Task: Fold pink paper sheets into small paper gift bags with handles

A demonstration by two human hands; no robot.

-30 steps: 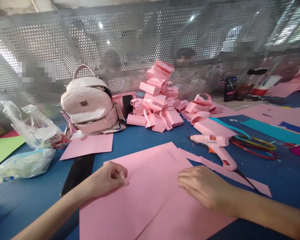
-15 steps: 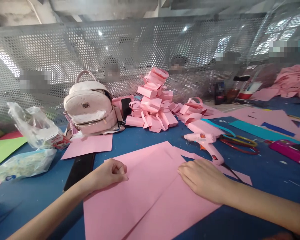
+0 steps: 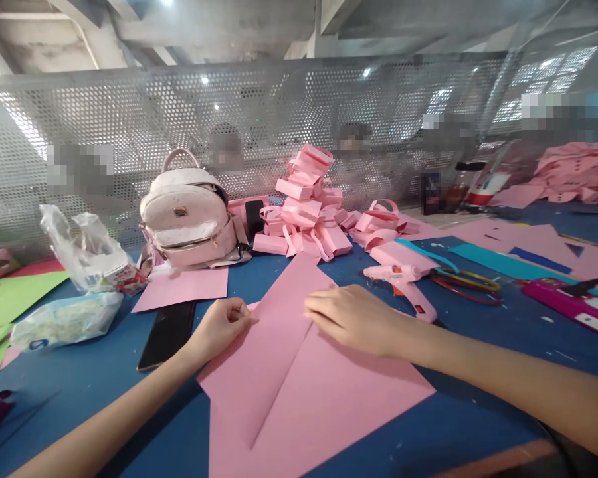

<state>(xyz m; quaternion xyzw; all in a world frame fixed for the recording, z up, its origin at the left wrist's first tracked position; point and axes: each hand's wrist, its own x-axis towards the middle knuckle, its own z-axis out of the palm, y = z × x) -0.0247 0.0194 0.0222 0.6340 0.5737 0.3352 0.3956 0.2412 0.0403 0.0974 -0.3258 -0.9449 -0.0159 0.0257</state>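
Observation:
Two large pink paper sheets overlap in front of me on the blue table. The upper pink paper sheet [image 3: 279, 338] lies slantwise, its far corner reaching toward a pile of folded pink paper boxes [image 3: 306, 206]. Beneath it the lower pink paper sheet [image 3: 339, 398] shows at the front and right. My left hand [image 3: 224, 330] is closed in a pinch at the upper sheet's left edge. My right hand [image 3: 353, 320] rests over that sheet's right edge, fingers together and bent onto it; the thumb is hidden. Just beyond the right hand lies a pink glue gun [image 3: 403, 282].
A pale backpack [image 3: 184, 219] stands at the back left, with a black phone [image 3: 167, 332] before it. Plastic bags [image 3: 70, 318] lie farther left. Scissors [image 3: 471, 285] and a magenta power strip [image 3: 568, 302] are right. A perforated metal screen [image 3: 279, 93] closes off the back.
The upper sheet has turned and slid away from me, its far corner now near the pile. My right hand has moved left with its edge. The camera view has shifted slightly.

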